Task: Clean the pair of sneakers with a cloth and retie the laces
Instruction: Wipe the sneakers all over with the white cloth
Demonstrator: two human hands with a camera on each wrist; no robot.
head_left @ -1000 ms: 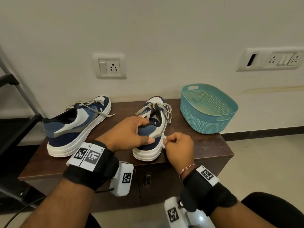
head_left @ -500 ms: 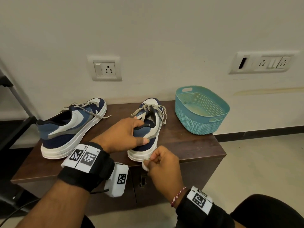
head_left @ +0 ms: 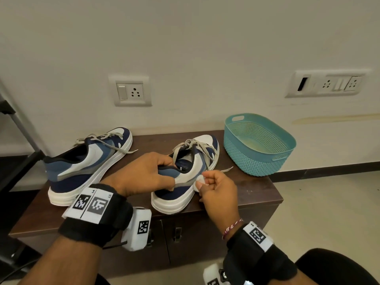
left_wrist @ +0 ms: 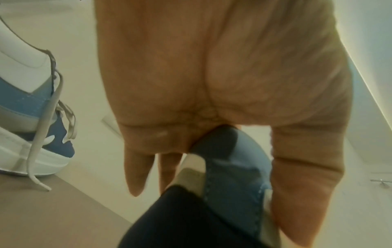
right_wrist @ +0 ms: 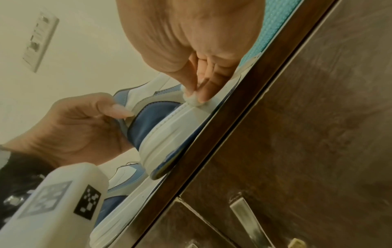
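Nearest the person, the front edge of the dark brown wooden worktop [head_left: 255,194] runs across the head view, with cabinet doors and metal handles [head_left: 177,234] below it. The heel of the near blue, grey and white sneaker with a thick white sole [head_left: 181,192] stands right at that front edge, toe pointing toward the wall.

The left hand [head_left: 141,173] grips this sneaker at the heel collar: fingers [head_left: 164,160] curled down into the opening, thumb [left_wrist: 305,184] pressed on the outer side. In the left wrist view the palm fills most of the frame and the fingertips inside the shoe are hidden.

The right hand [head_left: 218,188] pinches a small white wad of cloth [head_left: 199,183] between thumb and curled fingers [right_wrist: 208,83] and holds it against the sneaker's right side, where the upper meets the white sole. Most of the cloth is hidden in the fingers, so its full size and shape cannot be made out. To the right of this hand lies a bare strip of worktop up to the right edge.

One loose grey lace end [head_left: 226,169] trails on the wood between the sneaker and the teal perforated plastic basket [head_left: 261,159], which stands at the back right corner.

The second matching sneaker [head_left: 86,167] stands well apart on the left, angled, its grey laces [head_left: 107,138] undone. Bare wood lies between the two shoes.

Behind is a pale wall with a white switch-and-socket plate [head_left: 130,90] and a longer socket panel [head_left: 327,84].
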